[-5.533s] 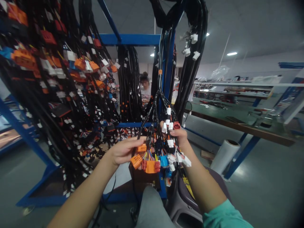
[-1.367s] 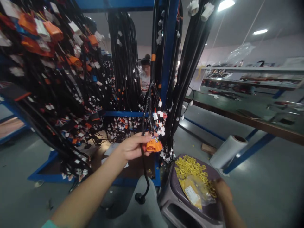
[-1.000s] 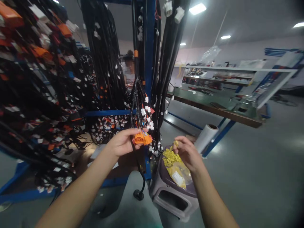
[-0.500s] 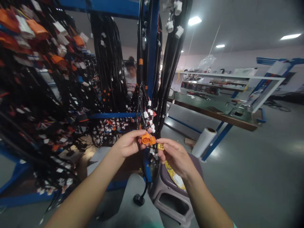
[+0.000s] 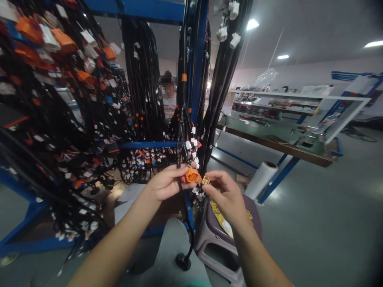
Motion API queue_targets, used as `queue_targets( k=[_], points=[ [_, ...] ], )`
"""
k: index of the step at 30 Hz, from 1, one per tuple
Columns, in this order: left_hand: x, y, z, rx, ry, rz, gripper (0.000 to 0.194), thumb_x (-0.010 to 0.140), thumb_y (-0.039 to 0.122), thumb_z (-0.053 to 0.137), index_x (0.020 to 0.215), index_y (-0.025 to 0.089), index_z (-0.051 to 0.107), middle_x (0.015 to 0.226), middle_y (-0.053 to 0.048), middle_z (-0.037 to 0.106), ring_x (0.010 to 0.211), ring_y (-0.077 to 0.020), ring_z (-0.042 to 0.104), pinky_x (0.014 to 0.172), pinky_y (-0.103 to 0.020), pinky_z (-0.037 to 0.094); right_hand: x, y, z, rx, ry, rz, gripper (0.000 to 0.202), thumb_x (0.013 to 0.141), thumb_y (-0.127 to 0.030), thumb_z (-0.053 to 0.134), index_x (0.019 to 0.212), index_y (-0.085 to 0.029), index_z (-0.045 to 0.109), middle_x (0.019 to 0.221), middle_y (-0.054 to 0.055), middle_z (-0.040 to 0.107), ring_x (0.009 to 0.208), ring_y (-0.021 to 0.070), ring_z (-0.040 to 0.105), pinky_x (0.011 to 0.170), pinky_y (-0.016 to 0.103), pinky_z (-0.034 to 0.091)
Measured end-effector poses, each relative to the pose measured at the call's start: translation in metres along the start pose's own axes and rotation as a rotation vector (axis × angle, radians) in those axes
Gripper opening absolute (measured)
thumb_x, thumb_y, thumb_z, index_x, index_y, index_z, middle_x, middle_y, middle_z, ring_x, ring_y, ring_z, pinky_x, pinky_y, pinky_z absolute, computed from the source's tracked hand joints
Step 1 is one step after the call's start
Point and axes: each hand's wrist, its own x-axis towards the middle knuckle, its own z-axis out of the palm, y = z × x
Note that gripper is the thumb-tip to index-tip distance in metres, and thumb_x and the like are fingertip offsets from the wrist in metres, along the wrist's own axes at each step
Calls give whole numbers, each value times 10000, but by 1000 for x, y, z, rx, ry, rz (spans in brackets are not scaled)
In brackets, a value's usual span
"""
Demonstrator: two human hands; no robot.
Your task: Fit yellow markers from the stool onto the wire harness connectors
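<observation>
An orange connector housing (image 5: pixel 192 175) is held in my left hand (image 5: pixel 166 182), thumb along its top, its open face turned toward me and to the right. Between the thumb and fingertips of my right hand (image 5: pixel 226 191) is a small yellow connector piece (image 5: pixel 206 180), close beside the orange housing; whether the two touch I cannot tell. Black cables run down behind my left hand, with several small white connectors (image 5: pixel 194 142) hanging just above the housing. A red part shows beneath my left fingers.
Cable bundles with orange and white connectors (image 5: pixel 62 40) hang from a blue frame (image 5: pixel 140 11). A purple-grey stool (image 5: pixel 221 251) bearing a yellow bag (image 5: pixel 221 221) stands below my right hand. Behind are a film roll (image 5: pixel 261 179) and a workbench (image 5: pixel 278 137). A person (image 5: pixel 168 93) is beyond the frame.
My right hand has turned the yellow piece so another face shows. The orange housing has tilted, its opening now facing more to the right. The whole view has shifted slightly.
</observation>
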Motion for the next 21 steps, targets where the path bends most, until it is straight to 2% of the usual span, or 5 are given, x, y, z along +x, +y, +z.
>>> queue_targets(
  k=[3, 7, 9, 13, 21],
  points=[
    [-2, 0, 3, -9, 41, 14, 143, 784, -9, 521, 702, 68, 609, 784, -79, 665, 660, -166, 661, 553, -277, 578, 1, -2, 7, -111, 68, -201, 150, 713, -222, 687, 850, -229, 626, 713, -25, 608, 617, 99, 540, 582, 230, 449],
    [-2, -3, 7, -13, 63, 34, 170, 798, -12, 495, 822, 47, 652, 723, -83, 657, 645, -155, 651, 571, -248, 560, 1, -3, 19, -194, 103, -381, 156, 764, -173, 648, 896, -246, 609, 798, -15, 620, 695, 109, 546, 625, 242, 443],
    [-2, -4, 8, -28, 84, 48, 188, 796, -25, 486, 810, 44, 660, 695, -74, 651, 622, -134, 638, 575, -221, 548, 2, -3, 24, -242, 138, -447, 169, 764, -167, 654, 903, -251, 608, 826, -8, 606, 736, 121, 541, 644, 256, 437],
    [-4, -5, 10, -49, 92, 52, 180, 778, -33, 506, 786, 44, 669, 694, -70, 645, 606, -124, 623, 569, -218, 536, 2, 1, 28, -274, 164, -460, 179, 759, -158, 657, 902, -255, 609, 817, -8, 560, 745, 127, 524, 643, 264, 428],
    [-6, -6, 12, -68, 127, 81, 188, 789, -25, 498, 786, 46, 672, 683, -58, 627, 599, -114, 606, 558, -216, 524, 4, 8, 32, -182, 156, -411, 182, 760, -129, 633, 885, -256, 595, 807, -23, 532, 697, 106, 501, 607, 241, 404]
  ],
)
